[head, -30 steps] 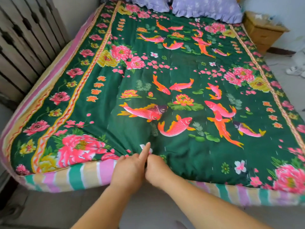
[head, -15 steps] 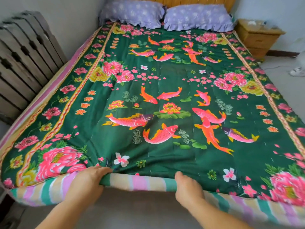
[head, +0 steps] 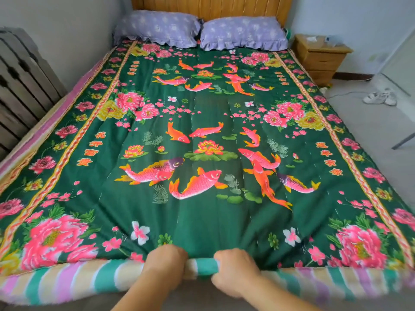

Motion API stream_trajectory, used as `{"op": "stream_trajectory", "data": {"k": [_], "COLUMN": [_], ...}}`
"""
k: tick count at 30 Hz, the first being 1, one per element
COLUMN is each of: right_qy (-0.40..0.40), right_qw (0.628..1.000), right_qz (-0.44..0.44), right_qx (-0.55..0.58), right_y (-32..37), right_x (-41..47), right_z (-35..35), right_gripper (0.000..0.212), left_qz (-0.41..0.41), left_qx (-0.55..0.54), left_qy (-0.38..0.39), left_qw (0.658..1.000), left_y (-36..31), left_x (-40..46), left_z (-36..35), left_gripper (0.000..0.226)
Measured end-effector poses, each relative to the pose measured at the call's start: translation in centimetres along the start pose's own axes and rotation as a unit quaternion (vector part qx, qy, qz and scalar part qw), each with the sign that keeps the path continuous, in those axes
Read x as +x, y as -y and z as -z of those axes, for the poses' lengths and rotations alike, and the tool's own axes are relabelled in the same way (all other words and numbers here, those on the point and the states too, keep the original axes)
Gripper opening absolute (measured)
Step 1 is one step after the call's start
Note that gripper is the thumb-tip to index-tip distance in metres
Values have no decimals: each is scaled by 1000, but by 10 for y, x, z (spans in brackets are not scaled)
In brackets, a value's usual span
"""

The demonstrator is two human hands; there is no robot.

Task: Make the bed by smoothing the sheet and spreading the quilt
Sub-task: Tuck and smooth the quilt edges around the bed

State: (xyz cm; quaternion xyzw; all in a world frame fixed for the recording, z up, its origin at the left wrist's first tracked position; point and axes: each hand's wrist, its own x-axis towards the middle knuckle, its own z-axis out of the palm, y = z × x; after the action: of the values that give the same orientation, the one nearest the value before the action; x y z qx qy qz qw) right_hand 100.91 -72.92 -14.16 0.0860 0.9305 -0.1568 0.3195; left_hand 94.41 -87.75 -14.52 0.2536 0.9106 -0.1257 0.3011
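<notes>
Hands, left [head: 165, 264] and right [head: 233, 271], grip quilt [head: 202, 225] foot edge.

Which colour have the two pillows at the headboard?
Purple, with pale flowers: pillows, head view.

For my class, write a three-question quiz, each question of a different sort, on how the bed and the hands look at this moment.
1. True or false: both hands grip the foot edge of the quilt.
2. How many pillows lie at the headboard? A) one B) two C) three
3. Fill in: the wooden nightstand stands on the bed's ____ side, as the person sees it.

Key:
1. True: the left hand and right hand curl their fingers over the edge, close together near its middle.
2. B: the left pillow and right pillow.
3. right
</notes>
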Motion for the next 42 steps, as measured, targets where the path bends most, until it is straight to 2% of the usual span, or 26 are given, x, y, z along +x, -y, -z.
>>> {"op": "stream_trajectory", "data": {"k": [2,5,8,10,13,15,18,20,23,28,32,37,39,42], "right_qy": [34,15,11,8,-34,-63,-60,-46,-62,-82,-87,-102,-111,-128], "right_qw": [999,1000,999,999,996,992,993,997,998,995,993,990,989,989], "right_qz": [3,22,30,39,48,11,-44,-47,-33,-10,-12,-20,-16,-5], "right_qx": [10,11,14,8,-71,-112,-97,-42,-2,-50,-83,-97,-95,-74], "right_y": [1,3,3,-4,-36,-69,-112,-129,-140,-137,-134,-128,-125,-121], "right_x": [3,5,-3,-3,1,2,-1,-7,-21,-47,-46,-43,-46,-52], "right_z": [12,29,15,5,-9,-17,-15,-10,-6,-12,-19,-22,-21,-16], "right_gripper": [10,9,10,18,39,48,42,29,24,21,18,27,29,30], "left_qz": [-5,7,8,8,16,21,31,36,31,52,55,78,59,-52], "left_qx": [3,-13,-10,6,12,12,8,10,3,-26,-9,-11,-48,-125], "left_qy": [7,-6,-1,11,16,15,17,21,31,11,-9,5,-7,-86], "left_qw": [1000,1000,1000,1000,1000,1000,999,999,999,998,998,997,997,987], "left_y": [2,9,5,6,8,6,6,4,-3,-15,-22,-44,-75,-142], "left_x": [0,-1,-9,-10,-10,-10,-7,-6,-11,-18,-18,-25,-26,-21], "left_z": [8,14,8,8,12,10,10,6,-10,-27,-37,-47,-46,-37], "left_gripper": [34,32,31,32,33,34,34,33,29,25,29,32,41,81]}}
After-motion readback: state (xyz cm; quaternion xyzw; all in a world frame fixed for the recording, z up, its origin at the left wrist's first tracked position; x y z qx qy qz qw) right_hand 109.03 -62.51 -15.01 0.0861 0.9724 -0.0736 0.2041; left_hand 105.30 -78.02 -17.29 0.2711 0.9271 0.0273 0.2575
